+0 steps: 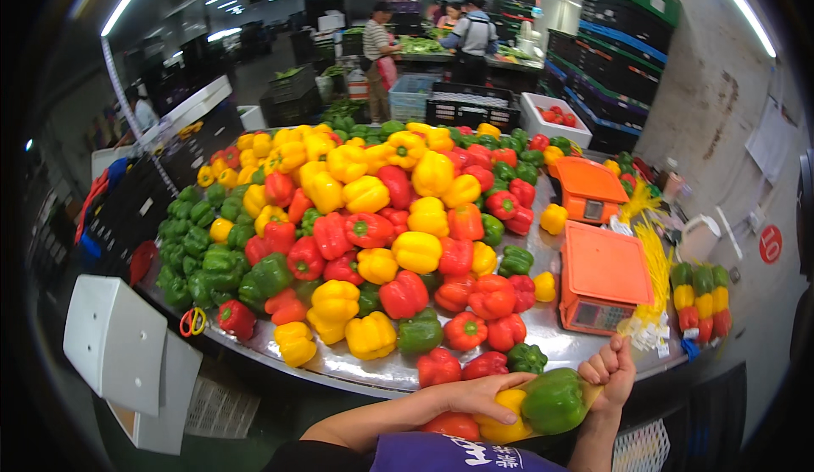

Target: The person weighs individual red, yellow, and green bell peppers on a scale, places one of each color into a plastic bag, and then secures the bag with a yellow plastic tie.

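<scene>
Close to my body at the bottom right, a red, a yellow and a green bell pepper (pixel 554 402) lie in a row inside yellow netting. My left hand (pixel 486 395) rests around the yellow pepper (pixel 503 416) of this row. My right hand (pixel 610 370) is closed on the gathered end of the netting, beside the green pepper. In front of me a metal table (pixel 381 376) bears a big heap of yellow, red and green peppers. Two orange scales (pixel 607 262) stand right of the heap, with yellow net sleeves (pixel 648 268) beside them.
Several netted pepper packs (pixel 704 300) lie at the table's right end. Red-and-yellow scissors (pixel 193 322) lie at the front left edge. White foam boxes (pixel 114 345) stand at left. Stacked crates (pixel 623 46) line the right wall. Other people (pixel 470 36) work at a far table.
</scene>
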A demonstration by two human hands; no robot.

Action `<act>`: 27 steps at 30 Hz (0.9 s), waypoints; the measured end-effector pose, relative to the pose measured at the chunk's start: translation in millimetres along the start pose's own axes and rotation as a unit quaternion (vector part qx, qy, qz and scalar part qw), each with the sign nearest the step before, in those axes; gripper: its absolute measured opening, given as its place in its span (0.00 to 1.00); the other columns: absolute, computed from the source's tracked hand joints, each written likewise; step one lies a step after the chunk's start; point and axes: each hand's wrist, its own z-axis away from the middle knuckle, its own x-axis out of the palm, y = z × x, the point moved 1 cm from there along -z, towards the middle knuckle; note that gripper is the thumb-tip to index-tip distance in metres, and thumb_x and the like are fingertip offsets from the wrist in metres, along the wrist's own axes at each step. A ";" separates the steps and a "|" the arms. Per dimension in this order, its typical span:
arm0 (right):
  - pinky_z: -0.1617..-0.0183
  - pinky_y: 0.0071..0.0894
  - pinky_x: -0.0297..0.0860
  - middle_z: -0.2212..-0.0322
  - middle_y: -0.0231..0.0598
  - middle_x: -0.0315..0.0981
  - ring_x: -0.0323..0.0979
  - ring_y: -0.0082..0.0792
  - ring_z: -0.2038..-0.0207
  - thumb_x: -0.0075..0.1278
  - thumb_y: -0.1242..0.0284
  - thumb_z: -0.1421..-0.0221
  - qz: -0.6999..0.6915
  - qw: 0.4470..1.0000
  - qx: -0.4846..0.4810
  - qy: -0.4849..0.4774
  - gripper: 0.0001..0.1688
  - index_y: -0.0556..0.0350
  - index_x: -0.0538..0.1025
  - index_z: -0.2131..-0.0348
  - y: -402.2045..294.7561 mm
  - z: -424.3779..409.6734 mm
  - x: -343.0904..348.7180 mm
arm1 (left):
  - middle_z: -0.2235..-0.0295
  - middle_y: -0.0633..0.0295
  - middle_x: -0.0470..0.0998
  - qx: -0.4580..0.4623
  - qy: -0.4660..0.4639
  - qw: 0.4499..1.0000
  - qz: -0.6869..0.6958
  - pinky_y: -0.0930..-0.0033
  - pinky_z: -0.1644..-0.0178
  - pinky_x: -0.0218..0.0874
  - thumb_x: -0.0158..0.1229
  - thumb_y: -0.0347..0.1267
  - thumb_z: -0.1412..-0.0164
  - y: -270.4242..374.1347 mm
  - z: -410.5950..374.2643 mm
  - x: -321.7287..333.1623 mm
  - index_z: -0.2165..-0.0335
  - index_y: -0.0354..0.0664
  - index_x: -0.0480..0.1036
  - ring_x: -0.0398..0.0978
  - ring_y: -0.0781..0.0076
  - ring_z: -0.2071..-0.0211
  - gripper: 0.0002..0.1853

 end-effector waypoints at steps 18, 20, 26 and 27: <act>0.66 0.29 0.65 0.69 0.36 0.69 0.68 0.32 0.71 0.43 0.70 0.36 0.075 0.865 0.402 -0.291 0.09 0.54 0.72 0.59 131.3 -116.9 52.0 | 0.46 0.60 0.69 0.216 0.262 0.938 -0.069 0.64 0.39 0.56 0.71 0.35 0.51 -51.9 101.7 59.7 0.39 0.36 0.55 0.64 0.71 0.44 0.46; 0.67 0.28 0.64 0.71 0.35 0.67 0.66 0.31 0.72 0.42 0.69 0.35 0.078 0.846 0.435 -0.299 0.09 0.53 0.71 0.60 154.2 -113.8 62.2 | 0.46 0.60 0.69 0.270 0.295 0.915 -0.059 0.64 0.40 0.56 0.71 0.34 0.51 -53.3 105.6 77.3 0.39 0.36 0.56 0.65 0.71 0.45 0.45; 0.71 0.26 0.60 0.76 0.30 0.62 0.60 0.27 0.76 0.39 0.68 0.34 0.074 0.810 0.492 -0.309 0.09 0.50 0.70 0.64 187.7 -97.7 73.0 | 0.47 0.60 0.71 0.381 0.325 0.865 -0.039 0.64 0.41 0.58 0.72 0.32 0.52 -54.6 110.3 125.2 0.41 0.34 0.58 0.67 0.70 0.46 0.44; 0.72 0.26 0.59 0.76 0.30 0.61 0.59 0.27 0.77 0.38 0.67 0.34 0.074 0.808 0.496 -0.310 0.09 0.49 0.69 0.64 187.5 -95.7 73.1 | 0.48 0.60 0.71 0.396 0.320 0.860 -0.041 0.64 0.41 0.59 0.72 0.32 0.52 -55.9 108.5 131.1 0.41 0.34 0.58 0.67 0.70 0.47 0.44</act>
